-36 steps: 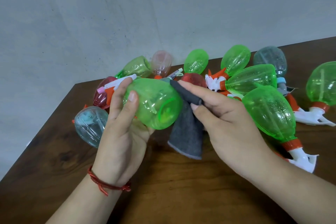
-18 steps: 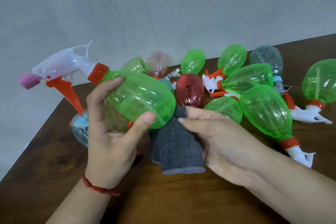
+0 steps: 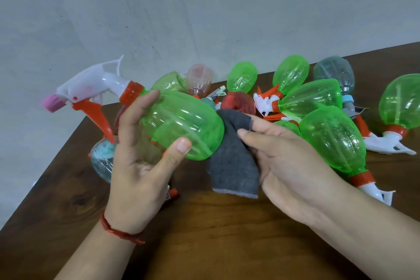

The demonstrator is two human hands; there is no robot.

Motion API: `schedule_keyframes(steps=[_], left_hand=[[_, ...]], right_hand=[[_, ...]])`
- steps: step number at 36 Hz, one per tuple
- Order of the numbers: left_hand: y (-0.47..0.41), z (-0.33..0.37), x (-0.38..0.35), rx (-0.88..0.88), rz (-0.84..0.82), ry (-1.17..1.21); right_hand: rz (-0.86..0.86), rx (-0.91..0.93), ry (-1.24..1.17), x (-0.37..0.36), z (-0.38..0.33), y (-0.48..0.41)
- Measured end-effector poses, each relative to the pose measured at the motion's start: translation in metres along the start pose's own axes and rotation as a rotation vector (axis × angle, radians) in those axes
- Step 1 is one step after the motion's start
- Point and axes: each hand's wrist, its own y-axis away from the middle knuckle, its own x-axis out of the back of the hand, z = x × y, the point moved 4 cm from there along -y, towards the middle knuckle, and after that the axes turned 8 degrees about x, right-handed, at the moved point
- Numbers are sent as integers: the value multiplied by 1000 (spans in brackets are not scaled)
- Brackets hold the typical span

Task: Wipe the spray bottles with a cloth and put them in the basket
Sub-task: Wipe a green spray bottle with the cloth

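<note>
Spray bottle (image 3: 181,125) was held sideways over the table (image 3: 204,234).
Left hand (image 3: 136,166) gripped its green body, long axis near level, pink nozzle (image 3: 51,102) pointing left; right hand (image 3: 288,166) pinched a grey cloth (image 3: 231,161) at its base.

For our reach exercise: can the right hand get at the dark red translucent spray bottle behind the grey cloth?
Probably yes: the dark red translucent spray bottle lies just past the right hand, but that hand holds the grey cloth.

Single head-worn view
Looks forward and down onto the table (image 3: 227,248) from close above, facing the wall (image 3: 204,11) behind it.
</note>
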Motion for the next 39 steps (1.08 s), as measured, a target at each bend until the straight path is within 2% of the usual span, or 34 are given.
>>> schedule_keyframes(steps=[4, 7, 10, 15, 20, 23, 28, 30, 33, 36, 39], left_hand=[[3, -4, -2, 46, -69, 19], [3, -7, -2, 104, -100, 86], [2, -9, -2, 149, -72, 140], [5, -8, -10, 201, 16, 318], [5, -11, -5, 225, 114, 234], [5, -7, -8, 229, 128, 154], [9, -3, -14, 218, 45, 57], [10, -3, -16, 237, 2, 65], [11, -1, -22, 268, -69, 88], [18, -1, -31, 315, -176, 112], [23, -2, -37, 370, -249, 152]], right_hand=[[17, 206, 246, 3, -7, 0], [-16, 287, 563, 7, -9, 2], [-52, 338, 773, 6, -7, 4], [-59, 358, 832, 5, -3, 5], [-126, 351, 864, 1, -1, 8], [-101, 433, 829, 1, -6, 7], [-45, 622, 735, 6, -24, 7], [-51, 702, 792, 7, -30, 6], [-33, 865, 957, 8, -38, 6], [-10, 1011, 1263, 7, -45, 7], [-93, 1069, 1455, 4, -40, 4]])
